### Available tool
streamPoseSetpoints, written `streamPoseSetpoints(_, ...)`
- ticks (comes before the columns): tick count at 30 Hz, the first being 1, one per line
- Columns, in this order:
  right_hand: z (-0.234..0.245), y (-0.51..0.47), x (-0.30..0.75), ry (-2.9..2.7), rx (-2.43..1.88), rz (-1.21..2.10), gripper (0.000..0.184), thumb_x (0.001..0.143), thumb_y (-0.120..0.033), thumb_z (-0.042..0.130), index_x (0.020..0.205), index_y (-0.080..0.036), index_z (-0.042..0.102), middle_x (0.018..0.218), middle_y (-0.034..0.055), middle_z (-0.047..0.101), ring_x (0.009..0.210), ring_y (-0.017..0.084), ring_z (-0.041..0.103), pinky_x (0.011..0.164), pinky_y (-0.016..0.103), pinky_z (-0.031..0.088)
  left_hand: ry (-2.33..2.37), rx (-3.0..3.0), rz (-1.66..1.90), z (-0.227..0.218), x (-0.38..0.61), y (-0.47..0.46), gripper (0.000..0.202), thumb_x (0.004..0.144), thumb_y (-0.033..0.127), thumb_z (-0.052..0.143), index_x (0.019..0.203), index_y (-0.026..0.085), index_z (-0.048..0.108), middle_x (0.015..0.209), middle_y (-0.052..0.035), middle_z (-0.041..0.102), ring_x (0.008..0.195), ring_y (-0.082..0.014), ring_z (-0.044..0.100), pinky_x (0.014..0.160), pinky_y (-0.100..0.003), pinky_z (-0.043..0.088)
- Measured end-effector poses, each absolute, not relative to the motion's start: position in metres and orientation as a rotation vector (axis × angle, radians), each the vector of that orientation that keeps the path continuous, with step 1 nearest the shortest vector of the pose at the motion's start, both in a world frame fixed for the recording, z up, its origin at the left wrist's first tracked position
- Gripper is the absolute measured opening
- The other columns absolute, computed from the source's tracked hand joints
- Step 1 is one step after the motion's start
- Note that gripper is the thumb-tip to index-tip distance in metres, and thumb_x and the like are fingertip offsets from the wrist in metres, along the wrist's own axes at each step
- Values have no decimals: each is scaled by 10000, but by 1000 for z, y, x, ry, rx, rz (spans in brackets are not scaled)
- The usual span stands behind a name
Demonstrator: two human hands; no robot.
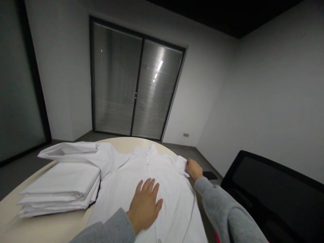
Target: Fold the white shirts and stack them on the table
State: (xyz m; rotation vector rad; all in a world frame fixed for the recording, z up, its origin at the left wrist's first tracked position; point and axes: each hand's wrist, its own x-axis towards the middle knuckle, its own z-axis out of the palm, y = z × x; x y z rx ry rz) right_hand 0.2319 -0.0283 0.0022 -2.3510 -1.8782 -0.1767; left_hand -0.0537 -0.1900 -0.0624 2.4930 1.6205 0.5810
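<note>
A white button-up shirt [121, 182] lies spread front side up, its collar pointing away from me and its buttons running down the middle. My left hand [145, 204] rests flat on the shirt's front, fingers spread. At the right edge of the table, my right hand [194, 168] is closed around the shirt's sleeve near the shoulder. The other sleeve [73, 150] stretches out to the left, partly over a stack of folded white garments [60, 182]. A dark layer shows at the bottom edge of that stack.
The shirt and stack lie on a round cream table [48, 229]. A black mesh-backed chair [273, 189] stands close on the right. Beyond the table are a window with blinds [113, 81], a white wall [265, 84] and a wall socket [186, 135].
</note>
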Motion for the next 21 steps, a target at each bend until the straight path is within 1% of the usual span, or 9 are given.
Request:
streamPoseSetpoints(2,23,-31,216,-1924,-2249,-285,330,1071,-235,370,1233,-128,637,1199,188,678,1089,279,673,869,392,504,1620,2497,590,-63,-54,-190,627,1047,541,339,1545,206,518,1644,-135,436,1540,-327,341,1266,-597,197)
streamPoseSetpoints(4,42,-37,189,-2024,-2101,-375,351,1048,-187,342,1254,-129,619,1251,213,649,1140,299,636,894,389,461,1624,2504,594,-63,-53,-190,626,1046,540,343,1541,202,521,1641,-139,439,1536,-332,343,1262,-595,197)
streamPoseSetpoints(7,57,-65,133,-2306,-1793,-405,308,1034,-207,401,1243,-215,628,1231,128,673,1136,263,611,947,369,417,1631,2514,607,-62,-53,-190,614,1045,531,355,1533,202,530,1629,-141,458,1525,-335,356,1255,-590,201)
streamPoseSetpoints(9,58,-94,97,-2499,-1572,-384,259,1020,-298,502,1242,-282,634,1207,72,689,1143,252,596,983,368,395,1640,2523,627,-60,-53,-190,600,1043,519,367,1508,189,553,1592,-152,503,1505,-333,380,1252,-582,204)
streamPoseSetpoints(10,56,-109,84,-2572,-1466,-383,254,1005,-346,547,1239,-300,637,1228,58,686,1167,257,578,1020,381,375,1637,2531,636,-59,-53,-191,590,1043,510,372,1493,182,567,1566,-156,530,1493,-330,393,1252,-576,205)
streamPoseSetpoints(12,50,-133,72,-2609,-1301,-407,265,1007,-368,544,1236,-275,640,1221,83,684,1163,281,565,1047,426,352,1619,2546,643,-56,-54,-192,573,1041,494,380,1468,172,587,1529,-163,566,1479,-327,406,1253,-567,207)
streamPoseSetpoints(16,34,-128,100,-2273,-1640,-209,378,1028,-403,479,1344,-225,585,1249,129,680,1178,302,592,1046,432,369,1614,2514,633,-53,-54,-194,602,1034,518,386,1494,174,565,1576,-166,518,1494,-340,393,1247,-584,215)
streamPoseSetpoints(19,19,-90,135,-2096,-1890,-65,566,1023,-485,494,1468,-136,494,1222,184,699,1158,336,643,1000,443,436,1625,2493,630,-54,-54,-194,628,1033,526,381,1516,161,545,1608,-177,476,1505,-356,384,1244,-601,215)
streamPoseSetpoints(21,10,-62,151,-2017,-1970,25,610,1029,-522,493,1479,-110,493,1189,198,715,1123,332,674,963,438,482,1619,2494,624,-55,-54,-194,638,1035,525,372,1523,149,538,1611,-185,469,1507,-361,382,1242,-610,218)
